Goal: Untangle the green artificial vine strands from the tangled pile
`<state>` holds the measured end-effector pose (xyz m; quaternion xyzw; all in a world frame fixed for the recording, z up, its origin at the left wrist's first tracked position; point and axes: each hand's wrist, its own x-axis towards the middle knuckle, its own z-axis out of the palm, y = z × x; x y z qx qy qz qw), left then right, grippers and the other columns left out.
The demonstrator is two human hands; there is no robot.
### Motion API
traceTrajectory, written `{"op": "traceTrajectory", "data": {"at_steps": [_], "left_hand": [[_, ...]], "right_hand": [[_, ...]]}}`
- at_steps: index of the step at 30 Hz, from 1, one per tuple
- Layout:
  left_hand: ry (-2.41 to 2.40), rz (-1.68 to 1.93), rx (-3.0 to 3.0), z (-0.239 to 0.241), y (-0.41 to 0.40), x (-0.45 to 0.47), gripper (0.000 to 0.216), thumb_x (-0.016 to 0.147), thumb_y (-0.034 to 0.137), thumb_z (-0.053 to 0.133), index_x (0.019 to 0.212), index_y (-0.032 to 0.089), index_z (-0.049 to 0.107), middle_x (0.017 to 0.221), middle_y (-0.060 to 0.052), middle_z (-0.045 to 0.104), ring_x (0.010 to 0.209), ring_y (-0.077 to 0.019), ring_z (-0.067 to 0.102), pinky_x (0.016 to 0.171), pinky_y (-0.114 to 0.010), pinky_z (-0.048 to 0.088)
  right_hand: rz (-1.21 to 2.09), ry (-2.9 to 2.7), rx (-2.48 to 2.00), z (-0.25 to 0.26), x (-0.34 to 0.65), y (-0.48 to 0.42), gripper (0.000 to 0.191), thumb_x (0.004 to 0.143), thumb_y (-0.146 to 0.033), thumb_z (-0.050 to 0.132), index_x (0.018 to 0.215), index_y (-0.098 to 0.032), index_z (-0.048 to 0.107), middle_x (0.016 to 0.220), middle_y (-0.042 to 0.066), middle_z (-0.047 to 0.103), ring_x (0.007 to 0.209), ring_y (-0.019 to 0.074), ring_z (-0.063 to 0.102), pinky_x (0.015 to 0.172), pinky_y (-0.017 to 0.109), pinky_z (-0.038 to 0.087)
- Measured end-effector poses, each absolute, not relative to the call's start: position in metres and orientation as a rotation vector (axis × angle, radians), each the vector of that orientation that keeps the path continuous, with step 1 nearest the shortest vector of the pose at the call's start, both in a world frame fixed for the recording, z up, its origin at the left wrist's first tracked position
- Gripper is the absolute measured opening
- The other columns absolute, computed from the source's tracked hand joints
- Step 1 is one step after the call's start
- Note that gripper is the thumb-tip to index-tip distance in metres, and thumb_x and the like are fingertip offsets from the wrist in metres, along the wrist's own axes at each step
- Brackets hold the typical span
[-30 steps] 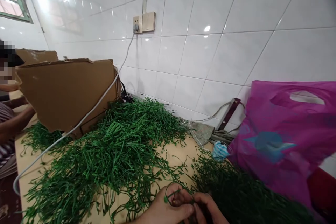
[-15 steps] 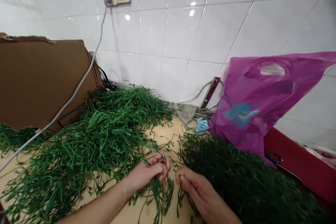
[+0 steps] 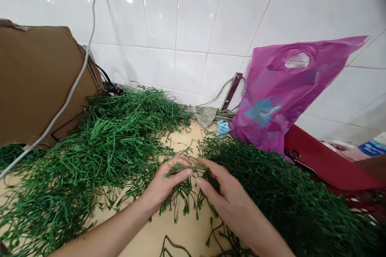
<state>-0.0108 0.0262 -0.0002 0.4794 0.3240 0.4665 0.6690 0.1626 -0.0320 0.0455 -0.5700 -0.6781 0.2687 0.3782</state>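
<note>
Green plastic sprig (image 3: 184, 167) sits right between your hands, low over the tan table (image 3: 187, 229), with its long axis running side to side. Your left hand (image 3: 164, 184) has the left end pinched, so that's the one really on it. Your right hand (image 3: 230, 204) has fingertips at the other end, but I can't tell if it's actually gripping. Lighter stem pile (image 3: 99, 148) on the left, darker pile (image 3: 286, 196) on the right, purple bag (image 3: 280, 92) behind.
</note>
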Motion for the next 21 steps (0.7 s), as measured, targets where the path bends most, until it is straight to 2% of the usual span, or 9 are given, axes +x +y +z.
{"op": "traceTrajectory", "data": {"at_steps": [2, 5, 8, 10, 11, 13, 16, 19, 21], "left_hand": [[0.689, 1.032, 1.205, 0.002, 0.024, -0.012, 0.014, 0.080, 0.032, 0.075, 0.078, 0.018, 0.071, 0.096, -0.004, 0.064, 0.093, -0.0187, 0.060, 0.084, -0.027, 0.045], [0.679, 0.979, 1.363, 0.008, 0.021, -0.017, 0.021, 0.086, 0.030, 0.069, 0.104, 0.021, 0.072, 0.109, -0.008, 0.064, 0.097, -0.0211, 0.060, 0.085, -0.029, 0.046], [0.641, 0.963, 1.536, 0.014, 0.019, -0.019, 0.038, 0.082, 0.028, 0.074, 0.119, 0.024, 0.070, 0.136, -0.012, 0.056, 0.123, -0.0286, 0.052, 0.103, -0.035, 0.040], [0.603, 0.951, 1.524, 0.016, 0.018, -0.016, 0.023, 0.085, 0.034, 0.071, 0.104, 0.022, 0.076, 0.137, -0.012, 0.058, 0.132, -0.0303, 0.047, 0.112, -0.038, 0.031], [0.595, 0.948, 1.439, 0.016, 0.017, -0.014, 0.022, 0.088, 0.039, 0.066, 0.091, 0.020, 0.077, 0.127, -0.012, 0.065, 0.129, -0.0296, 0.050, 0.113, -0.038, 0.030], [0.592, 0.936, 1.153, 0.014, 0.017, -0.009, 0.038, 0.092, 0.049, 0.058, 0.071, 0.019, 0.068, 0.091, -0.009, 0.073, 0.112, -0.0262, 0.060, 0.110, -0.038, 0.035], [0.516, 0.891, 0.689, 0.012, 0.019, -0.004, 0.044, 0.089, 0.055, 0.060, 0.064, 0.020, 0.051, 0.049, 0.003, 0.049, 0.074, -0.0169, 0.062, 0.096, -0.034, 0.047], [0.421, 0.776, 0.450, 0.010, 0.025, -0.005, 0.043, 0.092, 0.050, 0.061, 0.066, 0.020, 0.044, 0.043, 0.011, 0.029, 0.042, -0.0061, 0.039, 0.079, -0.026, 0.053], [0.422, 0.751, 0.397, 0.008, 0.030, -0.008, 0.041, 0.094, 0.046, 0.059, 0.068, 0.019, 0.041, 0.043, 0.014, 0.025, 0.034, -0.0024, 0.024, 0.072, -0.023, 0.054]], "right_hand": [[1.008, -1.627, -1.361, 0.031, 0.142, -0.023, 0.034, 0.094, -0.033, 0.047, 0.122, -0.020, 0.062, 0.095, 0.006, 0.072, 0.092, 0.0192, 0.067, 0.084, 0.034, 0.055], [1.074, -1.530, -1.399, 0.014, 0.136, -0.018, 0.032, 0.096, -0.030, 0.037, 0.109, -0.018, 0.063, 0.072, 0.000, 0.064, 0.068, 0.0153, 0.062, 0.064, 0.027, 0.051], [1.024, -1.548, -1.443, 0.007, 0.143, -0.020, 0.022, 0.092, -0.026, 0.043, 0.100, -0.019, 0.062, 0.083, 0.003, 0.067, 0.078, 0.0176, 0.063, 0.071, 0.029, 0.050], [1.007, -1.610, -1.460, 0.008, 0.145, -0.023, 0.024, 0.091, -0.023, 0.046, 0.109, -0.019, 0.060, 0.094, 0.006, 0.069, 0.088, 0.0205, 0.065, 0.080, 0.033, 0.049], [0.998, -1.651, -1.465, 0.010, 0.145, -0.024, 0.027, 0.093, -0.023, 0.044, 0.116, -0.019, 0.058, 0.098, 0.007, 0.069, 0.091, 0.0213, 0.065, 0.082, 0.034, 0.049], [1.002, -1.748, -1.449, 0.015, 0.142, -0.026, 0.028, 0.098, -0.025, 0.039, 0.120, -0.021, 0.056, 0.104, 0.007, 0.069, 0.095, 0.0206, 0.065, 0.085, 0.033, 0.047], [1.005, -1.913, -1.394, 0.026, 0.137, -0.030, 0.027, 0.101, -0.028, 0.035, 0.100, -0.022, 0.061, 0.092, 0.003, 0.067, 0.082, 0.0163, 0.062, 0.075, 0.027, 0.046], [0.995, -2.150, -1.259, 0.040, 0.134, -0.036, 0.030, 0.101, -0.026, 0.036, 0.082, -0.022, 0.059, 0.074, -0.001, 0.058, 0.068, 0.0130, 0.054, 0.064, 0.023, 0.041], [1.046, -2.258, -1.130, 0.050, 0.138, -0.039, 0.032, 0.101, -0.026, 0.038, 0.076, -0.022, 0.057, 0.067, -0.004, 0.055, 0.064, 0.0116, 0.052, 0.062, 0.022, 0.040]]}}
